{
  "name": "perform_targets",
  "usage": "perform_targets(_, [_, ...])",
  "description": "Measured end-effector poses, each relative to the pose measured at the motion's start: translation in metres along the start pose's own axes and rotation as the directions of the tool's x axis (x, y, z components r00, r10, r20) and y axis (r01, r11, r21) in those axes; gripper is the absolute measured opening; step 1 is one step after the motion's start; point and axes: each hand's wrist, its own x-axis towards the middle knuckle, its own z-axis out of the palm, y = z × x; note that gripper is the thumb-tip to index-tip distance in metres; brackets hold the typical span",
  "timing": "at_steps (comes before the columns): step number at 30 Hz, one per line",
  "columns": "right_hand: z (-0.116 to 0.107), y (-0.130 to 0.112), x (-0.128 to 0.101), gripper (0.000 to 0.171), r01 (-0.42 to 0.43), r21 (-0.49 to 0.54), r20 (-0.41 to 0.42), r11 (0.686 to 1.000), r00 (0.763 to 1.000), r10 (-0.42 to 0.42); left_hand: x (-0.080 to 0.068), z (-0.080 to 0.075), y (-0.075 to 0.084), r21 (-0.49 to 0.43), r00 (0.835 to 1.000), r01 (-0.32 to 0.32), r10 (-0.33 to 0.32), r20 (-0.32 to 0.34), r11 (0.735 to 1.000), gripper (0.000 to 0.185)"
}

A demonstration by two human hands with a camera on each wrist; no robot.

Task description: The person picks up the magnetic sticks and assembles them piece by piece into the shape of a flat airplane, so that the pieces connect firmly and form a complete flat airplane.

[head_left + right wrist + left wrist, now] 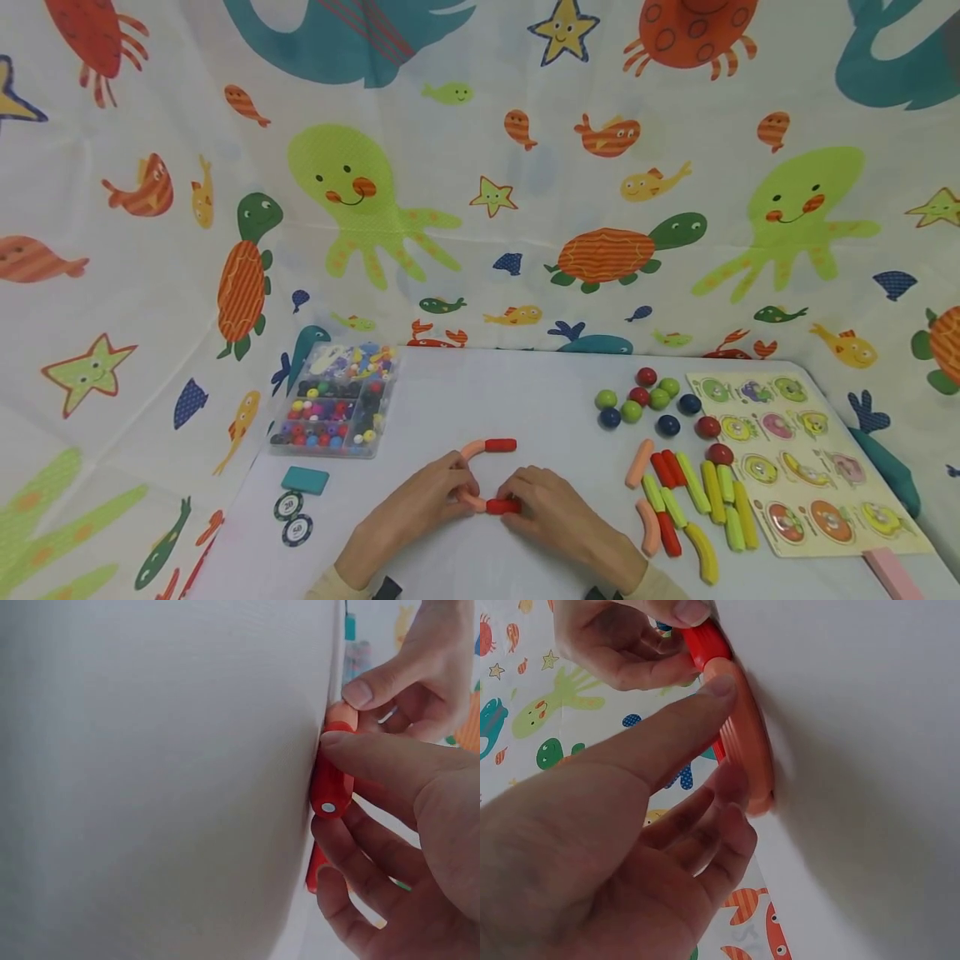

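Note:
My left hand [420,500] pinches a curved peach stick [754,742] between thumb and fingers, down at the white tabletop. Beside it my right hand [553,512] pinches a short red stick [334,776], thumb on top and fingers along the far side. The two sticks meet end to end between the hands. A small pale disc shows on the free end of the red stick in the right wrist view. Just beyond the hands lies a second pair in the head view, a curved peach stick [472,450] touching a straight red one [501,445].
To the right lie several loose sticks, such as a yellow curved one [702,553], below red, green and dark blue balls [668,425]. A fruit-picture board [817,533] stands beyond. On the left are a compartment box of beads [352,451], a teal block [305,480] and two numbered chips [297,529].

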Motion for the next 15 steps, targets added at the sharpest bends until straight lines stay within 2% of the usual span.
perform_targets(3, [-0.001, 0.000, 0.000, 0.020, -0.001, 0.010, 0.017, 1.000, 1.000, 0.001, 0.000, -0.003, -0.001, -0.031, 1.000, 0.000, 0.000, 0.006, 1.000, 0.018])
perform_targets(6, [-0.001, 0.000, -0.001, 0.020, 0.001, 0.003, 0.016, 1.000, 1.000, -0.001, 0.001, -0.005, -0.002, -0.073, 1.000, -0.002, 0.000, -0.028, 0.997, 0.018])
perform_targets(10, [-0.007, 0.002, -0.003, 0.019, -0.036, 0.020, 0.006, 0.999, 0.999, 0.035, 0.005, -0.005, 0.000, -0.052, 0.987, -0.014, 0.005, -0.159, 0.999, 0.016])
perform_targets(13, [-0.018, 0.009, -0.005, 0.021, -0.113, 0.062, 0.009, 0.992, 0.994, 0.112, 0.009, -0.004, 0.001, 0.014, 0.966, 0.006, -0.003, -0.257, 1.000, 0.015])
perform_targets(15, [-0.027, 0.017, -0.007, 0.022, -0.168, 0.084, -0.009, 0.982, 0.985, 0.170, 0.013, -0.003, 0.002, 0.051, 0.956, 0.029, -0.013, -0.293, 0.998, 0.017])
